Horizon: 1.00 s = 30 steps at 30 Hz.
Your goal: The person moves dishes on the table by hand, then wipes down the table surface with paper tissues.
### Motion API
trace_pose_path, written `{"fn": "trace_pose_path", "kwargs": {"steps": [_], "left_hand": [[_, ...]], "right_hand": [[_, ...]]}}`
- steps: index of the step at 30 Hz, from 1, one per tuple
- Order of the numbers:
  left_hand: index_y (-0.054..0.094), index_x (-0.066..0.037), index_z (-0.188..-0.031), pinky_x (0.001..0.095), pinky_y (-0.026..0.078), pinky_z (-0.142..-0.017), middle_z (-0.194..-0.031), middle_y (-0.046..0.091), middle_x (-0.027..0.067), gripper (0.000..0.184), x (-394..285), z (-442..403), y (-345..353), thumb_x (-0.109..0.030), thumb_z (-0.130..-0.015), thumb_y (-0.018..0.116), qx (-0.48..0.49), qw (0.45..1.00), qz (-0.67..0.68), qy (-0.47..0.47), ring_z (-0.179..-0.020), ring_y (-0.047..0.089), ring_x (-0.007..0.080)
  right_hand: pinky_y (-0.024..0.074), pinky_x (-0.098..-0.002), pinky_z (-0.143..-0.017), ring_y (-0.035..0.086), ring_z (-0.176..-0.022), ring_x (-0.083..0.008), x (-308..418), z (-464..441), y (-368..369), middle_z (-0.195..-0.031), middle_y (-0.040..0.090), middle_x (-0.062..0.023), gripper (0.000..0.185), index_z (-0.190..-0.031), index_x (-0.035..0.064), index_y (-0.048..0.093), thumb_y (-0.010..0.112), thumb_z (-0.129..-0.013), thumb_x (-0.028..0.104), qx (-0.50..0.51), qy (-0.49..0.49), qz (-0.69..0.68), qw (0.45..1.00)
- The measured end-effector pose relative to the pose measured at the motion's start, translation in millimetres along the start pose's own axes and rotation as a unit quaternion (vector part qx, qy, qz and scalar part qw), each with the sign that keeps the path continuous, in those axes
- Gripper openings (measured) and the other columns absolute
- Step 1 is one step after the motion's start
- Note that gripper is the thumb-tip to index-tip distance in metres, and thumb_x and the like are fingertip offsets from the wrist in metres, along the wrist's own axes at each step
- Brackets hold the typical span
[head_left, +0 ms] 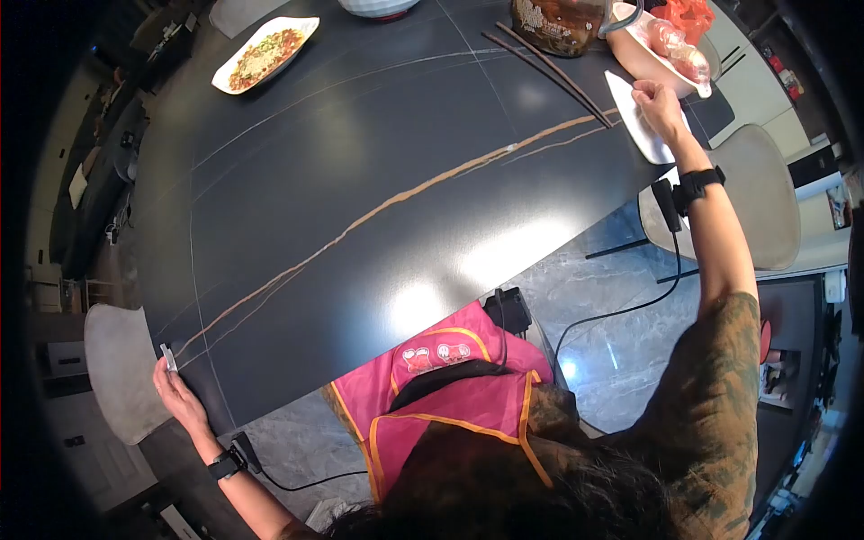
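Observation:
At the table's left edge is my left hand (183, 400), its fingers fairly straight and close together. A small white and silvery piece (169, 358) sits at its fingertips, held against the tabletop edge; its kind is too small to make out. My right hand (661, 108) is at the far right, its fingers curled together over a flat white piece with a pointed corner (646, 139). Whether the fingers pinch this piece or something smaller is hidden. Two dark chopsticks (551, 74) lie just left of it, their ends close to its edge.
A dark table (333, 180) spans the view. On it stand a white dish of chopped food (309, 34), a white bowl (378, 7), a brown glass pot (558, 25) and a pink basket (630, 54) with wrapped round items. Chairs (117, 369) flank it; cables (621, 317) run from both wristbands.

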<state>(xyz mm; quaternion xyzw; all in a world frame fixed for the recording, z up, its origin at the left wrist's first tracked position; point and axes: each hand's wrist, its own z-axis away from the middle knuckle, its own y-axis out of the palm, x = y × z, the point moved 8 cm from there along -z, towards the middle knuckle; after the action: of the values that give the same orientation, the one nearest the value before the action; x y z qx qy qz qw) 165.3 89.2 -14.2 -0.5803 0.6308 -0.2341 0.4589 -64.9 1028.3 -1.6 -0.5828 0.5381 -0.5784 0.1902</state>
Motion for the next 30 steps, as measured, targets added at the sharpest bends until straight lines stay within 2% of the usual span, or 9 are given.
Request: {"fn": "trace_pose_path", "kwargs": {"steps": [3, 5, 7, 10, 13, 17, 24, 26, 30], "left_hand": [[0.053, 0.002, -0.119, 0.0344, 0.038, -0.098, -0.122, 0.052, 0.0148, 0.028, 3, 1, 1, -0.008, -0.095, 0.041, -0.003, 1.000, -0.014, -0.007, -0.114, 0.050, 0.0267], [0.053, 0.002, -0.119, 0.0344, 0.038, -0.098, -0.122, 0.053, 0.0147, 0.028, 2, 1, 0, -0.008, -0.095, 0.041, 0.001, 1.000, -0.019, -0.006, -0.114, 0.050, 0.0269], [0.053, 0.002, -0.119, 0.0346, 0.038, -0.098, -0.122, 0.053, 0.0148, 0.028, 1, 0, 0, -0.008, -0.095, 0.041, 0.007, 1.000, -0.019, -0.008, -0.114, 0.050, 0.0271], [0.054, 0.002, -0.118, 0.0350, 0.038, -0.098, -0.122, 0.053, 0.0151, 0.029, 0, -2, 0, -0.009, -0.095, 0.040, 0.006, 1.000, -0.021, -0.011, -0.114, 0.050, 0.0278], [0.054, 0.002, -0.118, 0.0354, 0.037, -0.098, -0.122, 0.053, 0.0155, 0.029, -5, 0, -2, -0.009, -0.095, 0.040, 0.008, 0.999, -0.037, -0.003, -0.114, 0.050, 0.0282], [0.054, 0.002, -0.119, 0.0355, 0.037, -0.099, -0.122, 0.053, 0.0157, 0.030, -1, 0, 0, -0.009, -0.095, 0.040, 0.010, 0.999, -0.031, 0.001, -0.114, 0.050, 0.0284], [0.054, 0.002, -0.119, 0.0352, 0.036, -0.099, -0.121, 0.053, 0.0152, 0.030, -1, 0, 1, -0.009, -0.095, 0.040, 0.015, 0.999, -0.029, -0.014, -0.115, 0.050, 0.0281], [0.054, 0.002, -0.119, 0.0352, 0.036, -0.099, -0.121, 0.053, 0.0151, 0.030, -3, 1, 0, -0.009, -0.095, 0.040, 0.015, 0.999, -0.032, -0.021, -0.114, 0.050, 0.0280], [0.053, 0.002, -0.119, 0.0350, 0.036, -0.100, -0.121, 0.053, 0.0151, 0.030, -5, 0, 0, -0.010, -0.095, 0.040, 0.022, 0.999, -0.032, -0.028, -0.114, 0.050, 0.0278]], "right_hand": [[0.0491, -0.0321, -0.075, 0.064, -0.082, -0.0191, 46, 1, 1, -0.091, 0.068, -0.0164, 0.026, -0.107, 0.0002, 0.066, 0.056, -0.088, 0.014, 0.017, -0.063, -0.079, 0.995], [0.0478, -0.0308, -0.070, 0.061, -0.076, -0.0167, 114, 19, -10, -0.083, 0.067, -0.0128, 0.027, -0.109, -0.0019, 0.063, 0.054, -0.089, 0.013, 0.035, -0.186, -0.047, 0.981], [0.0467, -0.0290, -0.067, 0.057, -0.072, -0.0131, 128, 9, 8, -0.079, 0.064, -0.0072, 0.024, -0.106, -0.0024, 0.062, 0.055, -0.089, 0.014, 0.067, -0.205, -0.085, 0.973], [0.0468, -0.0279, -0.068, 0.058, -0.073, -0.0125, 133, -16, 22, -0.079, 0.063, -0.0061, 0.018, -0.095, -0.0013, 0.063, 0.060, -0.087, 0.015, 0.072, -0.166, -0.096, 0.979], [0.0436, -0.0237, -0.063, 0.052, -0.070, -0.0075, 124, -30, 26, -0.081, 0.061, -0.0008, 0.020, -0.098, -0.0010, 0.062, 0.060, -0.089, 0.017, 0.046, -0.164, -0.071, 0.983], [0.0458, -0.0249, -0.066, 0.055, -0.071, -0.0089, 94, -64, 38, -0.083, 0.063, -0.0023, 0.020, -0.096, -0.0014, 0.063, 0.062, -0.088, 0.017, 0.027, -0.145, -0.062, 0.987], [0.0464, -0.0247, -0.060, 0.054, -0.068, -0.0087, 79, -96, 65, -0.078, 0.059, -0.0019, 0.013, -0.091, 0.0019, 0.057, 0.065, -0.086, 0.012, 0.061, -0.051, -0.190, 0.978], [0.0485, -0.0272, -0.060, 0.056, -0.069, -0.0106, 114, -55, 56, -0.080, 0.059, -0.0026, 0.013, -0.093, 0.0019, 0.056, 0.064, -0.087, 0.011, 0.078, -0.094, -0.308, 0.944], [0.0519, -0.0312, -0.062, 0.059, -0.073, -0.0152, 71, -138, 96, -0.086, 0.061, -0.0056, 0.015, -0.098, 0.0008, 0.056, 0.062, -0.087, 0.008, 0.093, 0.019, -0.308, 0.947]]}}
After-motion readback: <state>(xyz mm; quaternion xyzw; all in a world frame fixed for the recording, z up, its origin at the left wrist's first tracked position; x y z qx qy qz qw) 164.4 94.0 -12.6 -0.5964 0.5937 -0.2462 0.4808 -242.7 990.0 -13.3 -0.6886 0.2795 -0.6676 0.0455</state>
